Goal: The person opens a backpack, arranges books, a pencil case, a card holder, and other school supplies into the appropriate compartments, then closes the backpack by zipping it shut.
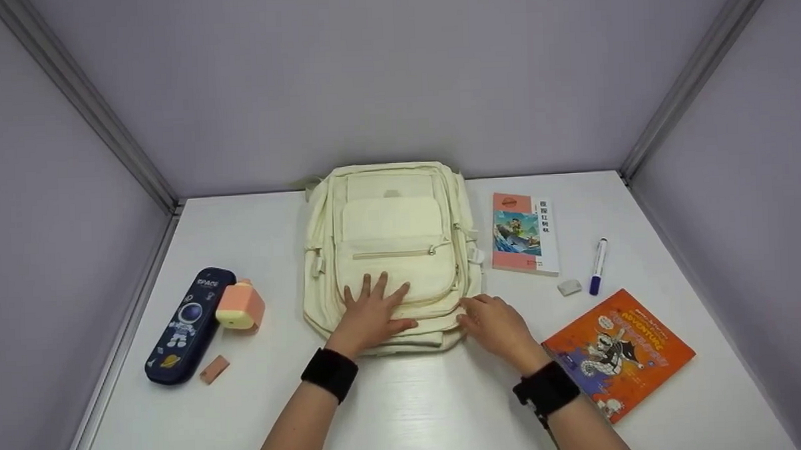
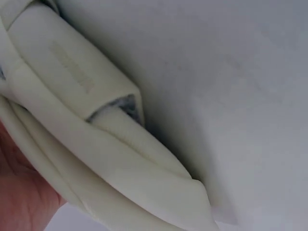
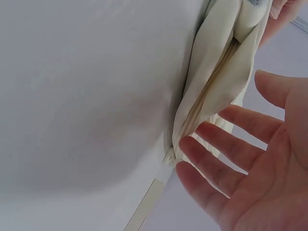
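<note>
A cream backpack (image 1: pixel 392 218) lies on its back in the middle of the white table, its front pocket zipper facing up. My left hand (image 1: pixel 369 319) rests on the lower front of it with the fingers spread. At its lower right edge, my right hand (image 1: pixel 501 331) touches the side near the zipper seam. In the right wrist view the fingers (image 3: pixel 224 144) are slightly bent along the folded fabric, with the thumb apart from them. The left wrist view shows the bag's bottom edge (image 2: pixel 110 154) and part of the left palm (image 2: pixel 21 192).
On the left lie a navy astronaut pencil case (image 1: pixel 189 325), a peach pencil sharpener (image 1: pixel 240 307) and a small pinkish block (image 1: pixel 214 369). To the right are a pink-and-blue book (image 1: pixel 524 234), a marker (image 1: pixel 598 266), a whitish eraser (image 1: pixel 569 287) and an orange book (image 1: pixel 625 354).
</note>
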Tool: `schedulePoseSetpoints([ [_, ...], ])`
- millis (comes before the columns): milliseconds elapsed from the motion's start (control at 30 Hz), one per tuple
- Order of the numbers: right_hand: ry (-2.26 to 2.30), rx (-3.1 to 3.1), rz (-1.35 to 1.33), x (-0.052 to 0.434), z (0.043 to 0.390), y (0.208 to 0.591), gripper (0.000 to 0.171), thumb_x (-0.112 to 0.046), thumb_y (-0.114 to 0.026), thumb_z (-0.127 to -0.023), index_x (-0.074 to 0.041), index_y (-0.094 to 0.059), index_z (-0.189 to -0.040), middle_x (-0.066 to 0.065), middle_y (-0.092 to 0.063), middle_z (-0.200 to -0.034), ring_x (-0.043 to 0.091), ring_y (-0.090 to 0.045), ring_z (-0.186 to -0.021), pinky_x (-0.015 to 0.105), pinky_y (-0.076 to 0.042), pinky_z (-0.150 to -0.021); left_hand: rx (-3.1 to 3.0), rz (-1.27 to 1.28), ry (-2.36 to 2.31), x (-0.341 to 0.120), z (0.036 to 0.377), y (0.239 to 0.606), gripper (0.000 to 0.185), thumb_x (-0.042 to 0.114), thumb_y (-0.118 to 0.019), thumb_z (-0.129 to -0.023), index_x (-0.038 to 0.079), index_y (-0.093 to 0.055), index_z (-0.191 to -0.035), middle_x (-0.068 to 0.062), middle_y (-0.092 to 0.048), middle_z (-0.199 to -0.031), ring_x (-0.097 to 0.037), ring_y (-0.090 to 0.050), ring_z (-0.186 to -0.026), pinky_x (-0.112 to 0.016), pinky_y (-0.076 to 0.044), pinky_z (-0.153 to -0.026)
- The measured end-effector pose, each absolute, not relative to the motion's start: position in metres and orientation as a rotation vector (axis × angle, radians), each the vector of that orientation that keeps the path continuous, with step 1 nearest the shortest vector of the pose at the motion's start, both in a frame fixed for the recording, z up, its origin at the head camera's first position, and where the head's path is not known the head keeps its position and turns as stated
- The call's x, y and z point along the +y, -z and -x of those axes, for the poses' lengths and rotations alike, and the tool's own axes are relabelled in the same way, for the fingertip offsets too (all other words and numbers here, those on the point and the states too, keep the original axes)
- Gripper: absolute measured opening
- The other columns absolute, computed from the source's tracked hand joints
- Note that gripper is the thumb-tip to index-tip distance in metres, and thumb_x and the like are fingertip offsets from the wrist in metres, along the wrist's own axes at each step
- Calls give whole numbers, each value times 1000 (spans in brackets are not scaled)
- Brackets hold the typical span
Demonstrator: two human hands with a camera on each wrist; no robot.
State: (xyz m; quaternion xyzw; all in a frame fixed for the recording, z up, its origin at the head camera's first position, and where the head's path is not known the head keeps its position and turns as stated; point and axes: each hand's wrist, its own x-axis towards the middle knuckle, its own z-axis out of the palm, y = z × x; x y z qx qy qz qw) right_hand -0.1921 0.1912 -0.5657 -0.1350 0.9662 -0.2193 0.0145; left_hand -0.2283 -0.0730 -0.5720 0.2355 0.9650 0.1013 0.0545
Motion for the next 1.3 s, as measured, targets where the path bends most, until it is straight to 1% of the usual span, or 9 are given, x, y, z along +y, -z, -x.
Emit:
schedulePoseSetpoints([
  [133,749,2989,430,198,196,563,34,-26,-65,-96,-5,-67,-123,12,-66,-113,33,-62,-104,47,-48,-89,2953,-739,-280,-70,225,576,61,65,-38,-96,41,-33,-152,-21,-20,-159,-52,-15,-141,-79,-15,-98],
  [267,765,3000,420,202,200,561,29,-23,-64,-96,-4,-69,-117,12,-67,-111,33,-62,-104,49,-49,-88,3026,-759,-236,-63,220,579,48,54,-37,-102,42,-40,-149,-22,-29,-155,-55,-23,-137,-81,-20,-93],
  [400,792,3051,383,206,206,560,22,-17,-63,-95,-3,-71,-110,13,-68,-108,33,-64,-100,50,-50,-84,3107,-779,-215,-57,219,581,43,47,-39,-104,38,-49,-144,-20,-40,-149,-55,-34,-132,-80,-27,-90],
  [567,781,3159,281,215,222,565,17,-9,-60,-96,0,-73,-104,16,-68,-100,36,-65,-93,50,-51,-78,3113,-748,-377,-57,222,581,39,40,-43,-104,27,-58,-137,-15,-47,-146,-53,-38,-131,-80,-27,-91],
  [667,769,3164,216,221,235,568,20,-6,-58,-97,4,-70,-108,21,-68,-104,40,-64,-96,52,-51,-80,3055,-706,-542,-60,223,578,38,35,-43,-105,23,-59,-137,-13,-47,-146,-51,-36,-132,-80,-23,-93],
  [833,820,3062,164,227,259,569,31,-5,-55,-98,9,-61,-125,28,-62,-119,43,-58,-112,54,-45,-94,2934,-644,-852,-66,226,571,40,34,-43,-105,18,-56,-139,-13,-45,-147,-47,-36,-134,-80,-16,-96],
  [1067,973,2904,261,226,284,570,30,-5,-48,-100,5,-60,-125,26,-62,-119,40,-57,-113,53,-43,-97,2821,-613,-1121,-75,229,563,43,40,-39,-105,19,-55,-139,-8,-44,-149,-37,-39,-135,-76,-14,-101],
  [1200,1140,2814,176,223,292,573,39,-13,-51,-101,2,-51,-137,27,-56,-131,41,-51,-123,51,-38,-103,2795,-611,-1194,-79,228,561,44,41,-39,-105,20,-54,-141,-4,-44,-148,-33,-41,-135,-71,-15,-105],
  [1300,1320,2712,83,220,296,573,46,-15,-54,-100,2,-45,-141,27,-50,-137,40,-45,-129,49,-34,-107,2783,-613,-1230,-80,228,561,47,42,-39,-105,19,-52,-143,-2,-45,-148,-29,-42,-135,-66,-17,-109],
])
